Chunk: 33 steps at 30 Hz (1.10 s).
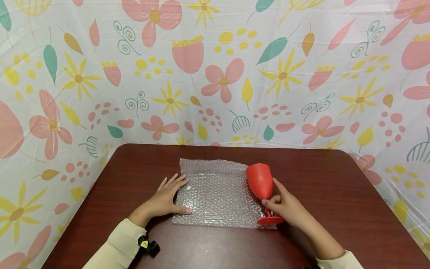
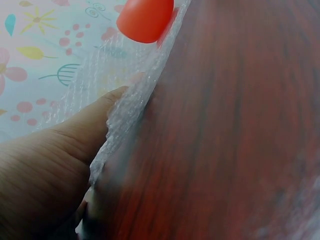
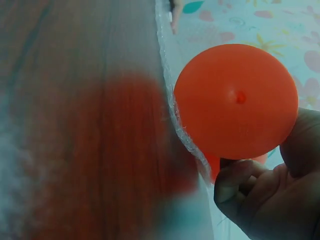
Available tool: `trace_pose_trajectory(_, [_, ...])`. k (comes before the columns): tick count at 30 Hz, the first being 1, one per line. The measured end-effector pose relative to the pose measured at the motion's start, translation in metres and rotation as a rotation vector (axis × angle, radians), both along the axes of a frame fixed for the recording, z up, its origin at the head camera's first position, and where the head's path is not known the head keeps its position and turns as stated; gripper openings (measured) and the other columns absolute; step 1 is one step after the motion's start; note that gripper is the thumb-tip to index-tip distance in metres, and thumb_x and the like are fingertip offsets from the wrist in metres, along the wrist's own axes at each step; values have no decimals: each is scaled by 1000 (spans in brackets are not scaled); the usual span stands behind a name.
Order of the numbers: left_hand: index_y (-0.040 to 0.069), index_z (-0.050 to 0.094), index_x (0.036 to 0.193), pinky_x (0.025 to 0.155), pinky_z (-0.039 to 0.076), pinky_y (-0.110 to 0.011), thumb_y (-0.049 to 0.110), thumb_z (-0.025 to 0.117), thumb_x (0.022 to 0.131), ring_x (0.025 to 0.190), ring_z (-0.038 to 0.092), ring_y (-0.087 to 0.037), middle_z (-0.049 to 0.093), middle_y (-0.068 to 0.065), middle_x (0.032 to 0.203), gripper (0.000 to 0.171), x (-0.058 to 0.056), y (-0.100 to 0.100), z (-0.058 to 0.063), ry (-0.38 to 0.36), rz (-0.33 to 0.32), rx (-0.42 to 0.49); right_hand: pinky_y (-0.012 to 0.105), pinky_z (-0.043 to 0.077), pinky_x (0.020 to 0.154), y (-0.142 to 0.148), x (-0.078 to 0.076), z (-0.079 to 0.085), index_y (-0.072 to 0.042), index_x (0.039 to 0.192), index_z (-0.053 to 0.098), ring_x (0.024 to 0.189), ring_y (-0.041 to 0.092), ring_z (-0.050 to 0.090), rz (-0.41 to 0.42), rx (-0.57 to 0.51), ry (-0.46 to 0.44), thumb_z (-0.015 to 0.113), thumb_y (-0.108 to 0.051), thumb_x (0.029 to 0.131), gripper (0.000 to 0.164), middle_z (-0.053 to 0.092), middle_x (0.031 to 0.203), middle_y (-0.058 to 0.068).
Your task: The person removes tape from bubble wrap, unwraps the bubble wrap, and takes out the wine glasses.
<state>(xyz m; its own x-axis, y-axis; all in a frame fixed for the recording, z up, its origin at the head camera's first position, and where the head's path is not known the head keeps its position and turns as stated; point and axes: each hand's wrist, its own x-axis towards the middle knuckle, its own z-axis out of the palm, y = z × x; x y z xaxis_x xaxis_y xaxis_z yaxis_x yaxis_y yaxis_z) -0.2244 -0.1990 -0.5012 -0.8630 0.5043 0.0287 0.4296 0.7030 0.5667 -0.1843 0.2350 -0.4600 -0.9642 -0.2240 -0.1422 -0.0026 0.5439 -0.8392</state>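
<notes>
A red plastic goblet [image 1: 260, 181] is over the right part of a clear bubble wrap sheet [image 1: 215, 198], tilted with its bowl pointing to the far side and its round foot [image 3: 235, 100] toward me. My right hand [image 1: 285, 205] holds it around the stem, with the index finger stretched along the bowl. Fingers spread, my left hand [image 1: 164, 200] rests on the left edge of the sheet. In the left wrist view the thumb [image 2: 95, 117] lies against the wrap, and the goblet's bowl [image 2: 145, 20] shows beyond it.
The sheet lies on a dark reddish wooden table [image 1: 312, 179] with rounded far corners. Behind and beside it hangs a white cloth [image 1: 208, 93] printed with flowers and leaves. A small white piece [image 1: 189, 188] sits on the wrap near the left fingers.
</notes>
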Motion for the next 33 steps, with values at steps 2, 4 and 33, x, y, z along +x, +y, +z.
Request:
trace_pose_trajectory(2, [13, 37, 157, 122, 1, -64, 64, 82, 71, 157, 12, -37, 26, -7, 168, 110, 0, 0, 0, -1, 0, -2, 25, 45, 56, 2, 0, -1, -2, 160, 8, 60, 12, 55, -3, -51, -37, 73, -24, 93, 96, 70, 79, 10])
trace_pose_trajectory(4, [13, 37, 157, 122, 1, -64, 64, 83, 71, 157, 12, -37, 26, -7, 168, 109, 0, 0, 0, -2, 1, -2, 26, 47, 57, 3, 0, -2, -3, 160, 7, 62, 15, 59, -6, -91, -59, 73, -22, 93, 96, 72, 81, 13])
trace_pose_trajectory(33, [12, 37, 157, 122, 1, -65, 64, 83, 71, 157, 13, -38, 25, -8, 168, 110, 1, 1, 1, 2, 3, -8, 25, 50, 56, 12, 10, -7, -7, 160, 6, 61, 11, 57, 1, -329, -72, 68, -11, 96, 90, 67, 79, 5])
